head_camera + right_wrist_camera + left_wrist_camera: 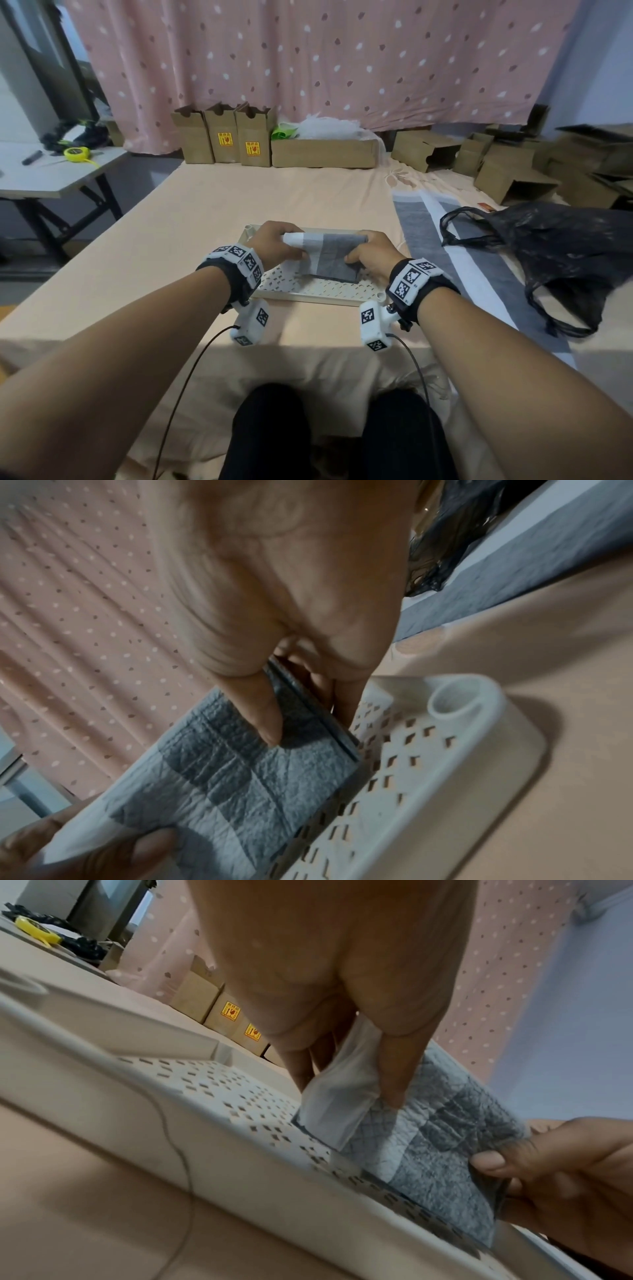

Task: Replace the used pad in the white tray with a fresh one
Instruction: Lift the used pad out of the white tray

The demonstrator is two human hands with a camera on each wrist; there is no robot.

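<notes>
A folded grey-and-white pad (pixel 325 255) is held upright over the white perforated tray (pixel 318 291) on the bed. My left hand (pixel 277 245) pinches its white left end (pixel 342 1096) between thumb and fingers. My right hand (pixel 371 255) pinches the dark grey right end (pixel 308 723). The pad's lower edge touches the tray's perforated floor (pixel 219 1080). In the right wrist view the tray's rounded corner post (pixel 452 699) stands beside the pad. Another grey-and-white pad (pixel 479 267) lies spread flat on the bed to the right.
A black plastic bag (pixel 555 253) lies open on the spread pad at right. Cardboard boxes (pixel 236 137) line the far edge of the bed below a pink curtain. A side table (pixel 51 171) with a yellow tape measure (pixel 77 153) stands at left.
</notes>
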